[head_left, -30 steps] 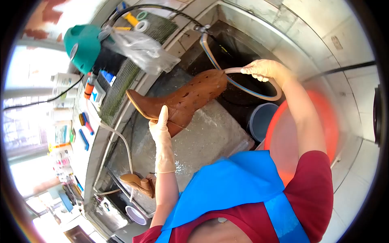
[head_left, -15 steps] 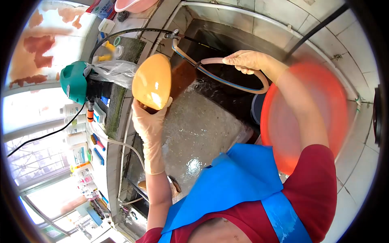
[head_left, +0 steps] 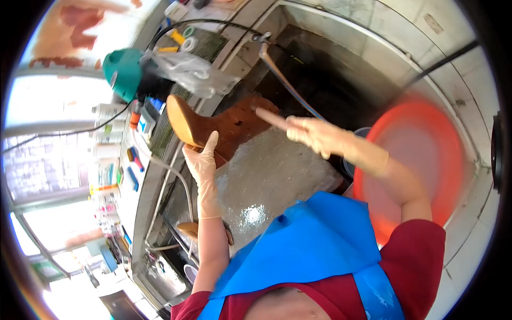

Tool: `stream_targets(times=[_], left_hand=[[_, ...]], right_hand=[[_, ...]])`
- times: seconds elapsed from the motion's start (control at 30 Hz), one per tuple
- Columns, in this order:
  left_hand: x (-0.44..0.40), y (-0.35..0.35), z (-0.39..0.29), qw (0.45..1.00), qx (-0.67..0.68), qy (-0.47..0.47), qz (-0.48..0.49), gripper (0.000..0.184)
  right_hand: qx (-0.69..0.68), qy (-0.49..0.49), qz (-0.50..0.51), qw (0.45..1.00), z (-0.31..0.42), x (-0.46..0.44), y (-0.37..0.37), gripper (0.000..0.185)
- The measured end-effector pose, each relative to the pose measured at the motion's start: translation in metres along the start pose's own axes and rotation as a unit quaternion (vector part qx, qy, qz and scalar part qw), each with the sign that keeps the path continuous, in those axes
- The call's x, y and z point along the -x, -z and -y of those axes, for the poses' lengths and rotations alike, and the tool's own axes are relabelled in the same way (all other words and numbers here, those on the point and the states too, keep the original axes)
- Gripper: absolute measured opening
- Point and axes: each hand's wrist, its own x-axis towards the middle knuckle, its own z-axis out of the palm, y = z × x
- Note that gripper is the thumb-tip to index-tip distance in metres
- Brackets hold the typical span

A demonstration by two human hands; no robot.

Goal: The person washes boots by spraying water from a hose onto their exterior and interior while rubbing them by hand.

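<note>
A brown boot (head_left: 226, 127) with a pale tan sole lies tilted over the wet grey slab (head_left: 266, 176), its sole facing the left. My gloved left hand (head_left: 201, 164) grips it by the heel, thumb up along the side. In my gloved right hand (head_left: 317, 137) is a pinkish water hose (head_left: 273, 118), its end pointed at the boot's shaft. The hose runs back to a tap (head_left: 261, 38) in the corner. Any water leaving its end is too blurred to make out. A tan-soled shoe (head_left: 188, 230) shows beside my left forearm, partly hidden.
A large red-orange basin (head_left: 453, 128) stands at the right, with a dark bucket (head_left: 362, 136) partly behind my right arm. On the left ledge are a green machine (head_left: 122, 74), a clear plastic bag (head_left: 194, 74), brushes (head_left: 133, 178) and several bottles (head_left: 106, 173).
The boot has turned from sole facing me to lying sideways, its shaft now visible. My right hand has brought the hose end down and closer to the boot.
</note>
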Motion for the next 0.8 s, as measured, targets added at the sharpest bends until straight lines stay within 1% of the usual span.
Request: stream_targets(times=[0.03, 0.07, 0.1, 0.17, 0.2, 0.27, 0.3, 0.37, 0.4, 0.47, 0.53, 0.57, 0.6, 0.63, 0.7, 0.73, 0.77, 0.8], left_hand=[[0.001, 0.008, 0.011, 0.999, -0.019, 0.024, -0.014, 0.066], [-0.004, 0.020, 0.025, 0.999, -0.024, 0.045, 0.012, 0.067], [-0.008, 0.031, 0.043, 0.998, -0.049, 0.027, 0.018, 0.066], [0.000, 0.037, 0.030, 0.996, -0.077, 0.047, 0.010, 0.059], [0.001, 0.043, 0.030, 0.995, -0.081, 0.051, 0.010, 0.059], [0.001, 0.052, 0.031, 0.997, -0.046, 0.062, 0.023, 0.053], [0.002, 0.054, 0.031, 0.997, -0.051, 0.058, 0.007, 0.051], [0.008, 0.057, 0.026, 0.997, -0.055, 0.056, 0.010, 0.053], [0.009, 0.061, 0.029, 0.997, -0.057, 0.058, 0.011, 0.053], [0.008, 0.070, 0.038, 0.989, -0.114, 0.096, -0.013, 0.056], [0.008, 0.073, 0.047, 0.991, -0.087, 0.096, -0.021, 0.058], [0.008, 0.075, 0.050, 0.993, -0.060, 0.094, -0.031, 0.059], [0.009, 0.077, 0.048, 0.994, -0.079, 0.075, -0.024, 0.061], [0.009, 0.078, 0.049, 0.994, -0.079, 0.078, -0.025, 0.061], [0.008, 0.078, 0.051, 0.994, -0.086, 0.057, -0.045, 0.062], [0.009, 0.076, 0.047, 0.994, -0.082, 0.060, -0.044, 0.062], [0.009, 0.077, 0.048, 0.994, -0.083, 0.061, -0.042, 0.062], [0.008, 0.079, 0.050, 0.993, -0.085, 0.074, -0.044, 0.062]], right_hand=[[0.079, 0.111, -0.011, 0.991, -0.012, -0.001, -0.020, 0.042], [0.171, 0.223, -0.045, 0.959, -0.025, -0.003, -0.040, 0.055], [0.251, 0.320, -0.096, 0.908, -0.037, -0.005, -0.060, 0.069], [0.238, 0.259, -0.064, 0.934, -0.028, 0.005, -0.093, 0.066], [0.243, 0.249, -0.040, 0.937, -0.023, 0.009, -0.105, 0.065], [0.263, 0.235, 0.001, 0.936, -0.016, 0.015, -0.124, 0.061], [0.260, 0.232, 0.002, 0.937, -0.020, 0.015, -0.131, 0.061], [0.254, 0.298, -0.010, 0.920, -0.027, 0.015, -0.141, 0.059], [0.247, 0.307, -0.015, 0.919, -0.030, 0.016, -0.144, 0.059], [0.245, 0.283, -0.012, 0.927, -0.035, 0.020, -0.143, 0.058], [0.245, 0.259, -0.009, 0.934, -0.041, 0.025, -0.136, 0.058], [0.275, 0.215, -0.019, 0.937, -0.044, 0.029, -0.130, 0.060], [0.303, 0.171, -0.029, 0.937, -0.046, 0.030, -0.127, 0.063], [0.304, 0.169, -0.027, 0.937, -0.047, 0.031, -0.128, 0.063], [0.322, 0.193, -0.042, 0.926, -0.050, 0.031, -0.132, 0.066], [0.338, 0.228, -0.057, 0.911, -0.052, 0.028, -0.140, 0.066], [0.337, 0.227, -0.058, 0.912, -0.050, 0.028, -0.144, 0.066], [0.328, 0.213, -0.027, 0.920, -0.040, 0.031, -0.148, 0.066]])
